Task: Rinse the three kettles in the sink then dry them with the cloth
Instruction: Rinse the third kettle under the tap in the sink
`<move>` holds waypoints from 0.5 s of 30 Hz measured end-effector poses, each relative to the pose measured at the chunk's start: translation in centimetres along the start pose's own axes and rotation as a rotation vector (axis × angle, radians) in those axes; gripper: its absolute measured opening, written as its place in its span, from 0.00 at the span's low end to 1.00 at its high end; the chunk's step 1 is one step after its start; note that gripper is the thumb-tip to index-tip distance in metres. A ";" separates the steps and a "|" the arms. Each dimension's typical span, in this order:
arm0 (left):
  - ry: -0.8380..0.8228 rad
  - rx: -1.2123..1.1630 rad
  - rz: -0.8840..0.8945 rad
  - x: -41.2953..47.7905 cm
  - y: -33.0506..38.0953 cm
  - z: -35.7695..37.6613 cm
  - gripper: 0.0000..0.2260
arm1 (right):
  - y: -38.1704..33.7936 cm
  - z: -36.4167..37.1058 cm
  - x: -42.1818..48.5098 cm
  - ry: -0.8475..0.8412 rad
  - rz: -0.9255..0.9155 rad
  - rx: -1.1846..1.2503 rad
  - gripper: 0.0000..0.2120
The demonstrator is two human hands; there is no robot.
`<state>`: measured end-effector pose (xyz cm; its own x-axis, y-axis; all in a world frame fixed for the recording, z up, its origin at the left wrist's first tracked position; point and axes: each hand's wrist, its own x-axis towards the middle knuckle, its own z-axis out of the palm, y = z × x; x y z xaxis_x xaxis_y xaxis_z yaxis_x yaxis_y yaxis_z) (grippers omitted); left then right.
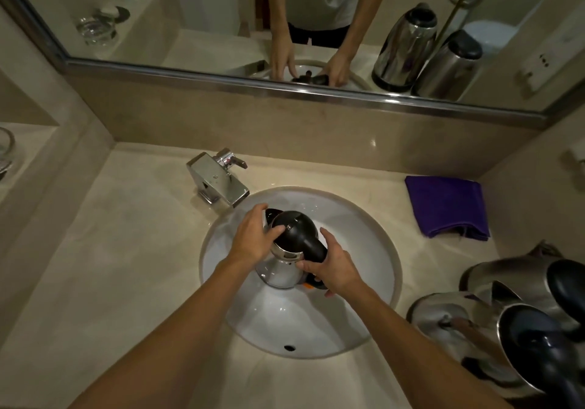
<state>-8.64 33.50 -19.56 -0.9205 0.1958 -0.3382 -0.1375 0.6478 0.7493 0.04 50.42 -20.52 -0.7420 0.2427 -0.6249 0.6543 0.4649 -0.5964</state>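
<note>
Kettles of steel with black lids stand two together on the counter (126, 250) at the near right. The nearest kettle (535, 342) is cut by the picture edge. The second kettle (506, 274) is just behind it; whether they touch, I cannot tell.

Both bare forearms reach forward over the white sink (285, 323). Between the two hands, above the middle of the basin, is the third kettle (294, 234). Its lid is closed and its spout points away, toward the tap. I cannot tell if its base rests on the basin.

The right hand (335, 269) grips the black handle on the near right side of this kettle. Its fingers (308, 266) are curled under the handle, close together, and the thumb lies along the top of it. A small orange part shows just below these fingers.

The left hand (253, 237) holds the kettle from the left side. Its thumb (275, 230) presses on the lid, and the other fingers are bent round the rim beside the spout.

Farther away, a folded purple cloth (446, 206) lies flat on the counter to the right of the sink, well apart from the hands. The chrome tap (218, 180) stands at the far left rim of the sink. Behind it the mirror (190, 13) reflects both hands and the two kettles on the counter.
</note>
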 end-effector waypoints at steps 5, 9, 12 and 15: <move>-0.012 -0.060 -0.058 0.1 -0.2 0.5 0.30 | 0.2 0.1 0.3 -0.012 0.010 -0.011 0.51; -0.020 -0.134 -0.144 1.0 -0.2 0.6 0.34 | 0.2 0.1 0.6 -0.001 0.006 -0.096 0.52; -0.012 -0.163 -0.160 1.7 -0.1 0.5 0.32 | 0.3 0.0 0.8 -0.008 -0.008 -0.113 0.51; -0.004 -0.179 -0.184 2.0 -0.2 0.6 0.30 | 0.6 0.1 1.1 0.002 -0.014 -0.116 0.52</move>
<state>-10.26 34.23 -20.71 -0.8728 0.0899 -0.4797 -0.3649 0.5325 0.7637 -0.33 50.92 -21.60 -0.7514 0.2371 -0.6158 0.6226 0.5639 -0.5426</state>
